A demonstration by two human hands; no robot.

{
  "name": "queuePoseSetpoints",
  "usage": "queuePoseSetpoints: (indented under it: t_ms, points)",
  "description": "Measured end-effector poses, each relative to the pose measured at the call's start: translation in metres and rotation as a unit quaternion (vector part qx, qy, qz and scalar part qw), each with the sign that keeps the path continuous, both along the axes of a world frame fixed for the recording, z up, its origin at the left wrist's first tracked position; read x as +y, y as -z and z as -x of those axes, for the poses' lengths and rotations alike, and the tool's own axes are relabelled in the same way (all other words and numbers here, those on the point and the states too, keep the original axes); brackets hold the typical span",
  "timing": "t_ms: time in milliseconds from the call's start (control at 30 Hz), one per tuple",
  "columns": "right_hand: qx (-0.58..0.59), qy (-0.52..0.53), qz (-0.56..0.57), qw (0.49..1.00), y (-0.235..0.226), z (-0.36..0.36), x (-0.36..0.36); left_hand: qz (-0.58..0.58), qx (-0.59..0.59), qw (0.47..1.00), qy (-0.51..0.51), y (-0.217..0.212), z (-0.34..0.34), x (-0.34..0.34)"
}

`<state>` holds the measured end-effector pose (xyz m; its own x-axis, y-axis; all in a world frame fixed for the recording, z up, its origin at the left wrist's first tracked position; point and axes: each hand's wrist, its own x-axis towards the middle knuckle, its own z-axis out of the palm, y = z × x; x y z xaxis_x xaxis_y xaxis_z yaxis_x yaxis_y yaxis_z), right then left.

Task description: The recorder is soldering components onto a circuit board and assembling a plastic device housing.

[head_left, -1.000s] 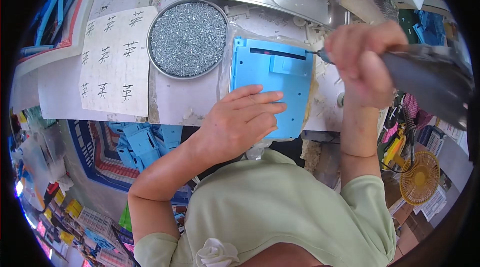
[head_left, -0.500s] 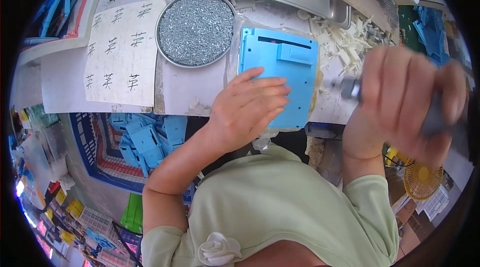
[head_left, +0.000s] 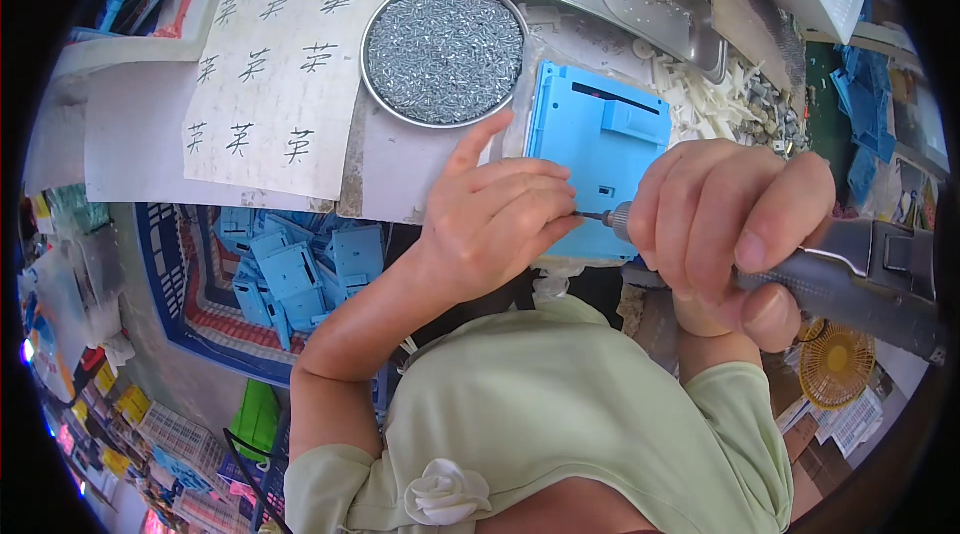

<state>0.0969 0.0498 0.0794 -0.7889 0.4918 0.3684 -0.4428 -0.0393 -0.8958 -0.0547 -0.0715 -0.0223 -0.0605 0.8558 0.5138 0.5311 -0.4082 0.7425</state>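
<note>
My right hand (head_left: 730, 229) is wrapped round a dark electric screwdriver (head_left: 860, 299), its bit aimed left. The bit's tip comes up to the fingertips of my left hand (head_left: 505, 219), over the lower left part of a flat light-blue plastic panel (head_left: 620, 149). The left thumb and fingers are drawn together there; anything between them is too small or hidden to make out. The left forefinger stretches out toward a round metal bowl (head_left: 366, 59) full of small silvery screws (head_left: 445, 52). The panel has a dark slot and a raised block near its far edge.
A steel compartment tray (head_left: 720, 54) with small metal parts stands at the back. White plastic pieces (head_left: 735, 94) lie right of the panel. A paper sheet (head_left: 270, 94) lies at left. Below the table edge, a blue basket (head_left: 165, 279) holds more blue panels (head_left: 290, 269).
My right hand has brought the screwdriver left and down, its bit now at my left fingertips. The left fingers have gone from lying flat on the panel to pinching. The view has shifted slightly.
</note>
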Motion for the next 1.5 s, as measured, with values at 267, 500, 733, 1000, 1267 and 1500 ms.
queuePoseSetpoints:
  t_ms: [267, 500, 733, 1000, 1267, 1500]
  points:
    - [0.066, 0.086, -0.059, 0.992, 0.023, 0.039, 0.05, 0.008, 0.015, 0.996, -0.091, 0.005, 0.045, 0.012]
    - [0.038, 0.043, -0.044, 0.997, 0.053, 0.052, 0.063, -0.003, 0.047, 0.999, -0.026, 0.002, 0.002, 0.006]
    - [-0.005, 0.065, -0.03, 0.997, 0.06, 0.06, 0.057, 0.016, 0.104, 0.993, -0.052, 0.011, -0.005, -0.003]
    - [0.001, 0.042, -0.043, 0.998, 0.041, 0.05, 0.045, 0.009, 0.12, 0.991, -0.067, 0.013, -0.005, -0.004]
    - [-0.056, 0.108, -0.107, 0.987, 0.058, 0.048, 0.032, 0.003, 0.076, 0.994, -0.075, 0.013, -0.009, -0.002]
    - [-0.007, -0.001, -0.073, 0.997, 0.002, 0.024, 0.023, 0.052, -0.048, 0.996, -0.049, 0.006, 0.004, 0.0]
